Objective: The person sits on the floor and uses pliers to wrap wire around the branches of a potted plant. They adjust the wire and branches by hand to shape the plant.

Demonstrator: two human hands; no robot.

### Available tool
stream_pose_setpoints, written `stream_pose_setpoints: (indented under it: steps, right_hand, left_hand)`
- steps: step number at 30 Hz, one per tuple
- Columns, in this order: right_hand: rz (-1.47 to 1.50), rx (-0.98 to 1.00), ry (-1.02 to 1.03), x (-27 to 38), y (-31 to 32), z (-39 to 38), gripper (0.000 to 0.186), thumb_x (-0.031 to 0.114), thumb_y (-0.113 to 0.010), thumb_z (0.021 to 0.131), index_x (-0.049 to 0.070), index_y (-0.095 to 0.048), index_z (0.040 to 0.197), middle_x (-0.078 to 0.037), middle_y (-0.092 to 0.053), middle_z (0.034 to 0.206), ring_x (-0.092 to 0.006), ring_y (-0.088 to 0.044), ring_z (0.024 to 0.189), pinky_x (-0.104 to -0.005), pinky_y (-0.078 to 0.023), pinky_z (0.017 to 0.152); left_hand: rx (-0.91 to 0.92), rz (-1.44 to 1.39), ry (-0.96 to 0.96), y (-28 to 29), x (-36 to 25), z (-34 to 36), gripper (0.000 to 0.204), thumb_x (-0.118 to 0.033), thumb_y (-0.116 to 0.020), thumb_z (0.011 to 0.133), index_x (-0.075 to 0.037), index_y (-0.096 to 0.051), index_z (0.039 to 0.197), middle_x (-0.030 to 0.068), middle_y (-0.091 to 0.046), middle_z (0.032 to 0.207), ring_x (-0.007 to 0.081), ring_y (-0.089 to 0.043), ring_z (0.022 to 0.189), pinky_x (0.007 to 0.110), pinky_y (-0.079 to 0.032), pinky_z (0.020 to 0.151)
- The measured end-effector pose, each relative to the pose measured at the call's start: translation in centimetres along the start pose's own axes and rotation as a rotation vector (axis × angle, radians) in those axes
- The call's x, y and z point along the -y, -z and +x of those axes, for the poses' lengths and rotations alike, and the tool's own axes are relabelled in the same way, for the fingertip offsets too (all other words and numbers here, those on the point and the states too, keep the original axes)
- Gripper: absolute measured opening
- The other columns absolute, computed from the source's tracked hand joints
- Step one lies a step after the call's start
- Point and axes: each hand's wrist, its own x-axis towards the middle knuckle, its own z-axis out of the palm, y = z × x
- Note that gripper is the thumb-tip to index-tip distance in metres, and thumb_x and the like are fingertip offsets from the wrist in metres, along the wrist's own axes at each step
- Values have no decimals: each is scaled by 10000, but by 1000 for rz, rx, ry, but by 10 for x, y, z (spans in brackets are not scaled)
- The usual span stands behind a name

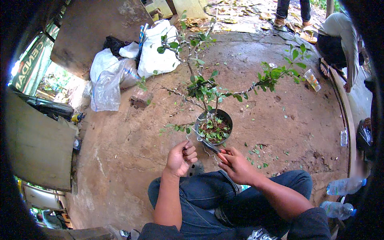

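A small leafy tree (206,86) with pale wire wound along its branches stands in a round black pot (227,124) on the ground before me. My left hand (182,158) is closed at the lower left of the pot, thumb and index finger pinched on pale wire (188,136). My right hand (236,166) grips pliers (216,150) with orange handles; their dark jaws point up-left at the wire by the pot's front rim. Whether the jaws are closed on it I cannot tell. Loose wire hangs below the pliers.
White sacks (156,50) and clear plastic bags (104,94) lie back left by a leaning board (108,28). A plastic cup (312,80) and several bottles (342,186) lie at right. A crouching person (336,44) is at right; another's legs (283,10) stand behind. My crossed legs (204,190) are below.
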Motion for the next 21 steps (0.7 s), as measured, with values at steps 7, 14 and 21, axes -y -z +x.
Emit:
stream_pose_setpoints:
  steps: [7, 14, 21]
  right_hand:
    - [-392, -147, 140, -2, -4, 1, 313, 261, -675, 1002, 61, -688, 1242, -151, -616, 1305, -351, -580, 1167, -471, -475, 931]
    - [-357, -138, 143, -1, -10, 8, 273, 244, -657, 1015, 55, -689, 1211, -134, -622, 1268, -364, -585, 1126, -465, -493, 940]
    - [-365, -189, 188, 1, -11, 9, 283, 231, -674, 1004, 45, -680, 1218, -143, -628, 1244, -359, -595, 1105, -467, -507, 947]
  left_hand:
    - [72, -148, 41, 5, -2, 0, 284, -293, -494, 1078, -159, -446, 832, -68, -234, 667, 91, -233, 558, 284, -230, 536]
    - [84, -169, 45, 8, -3, 3, 279, -299, -484, 1064, -168, -426, 824, -68, -207, 656, 99, -219, 550, 296, -228, 535]
    - [53, -148, 33, 11, -6, 1, 289, -300, -505, 1039, -176, -418, 793, -71, -208, 641, 101, -223, 542, 298, -230, 532]
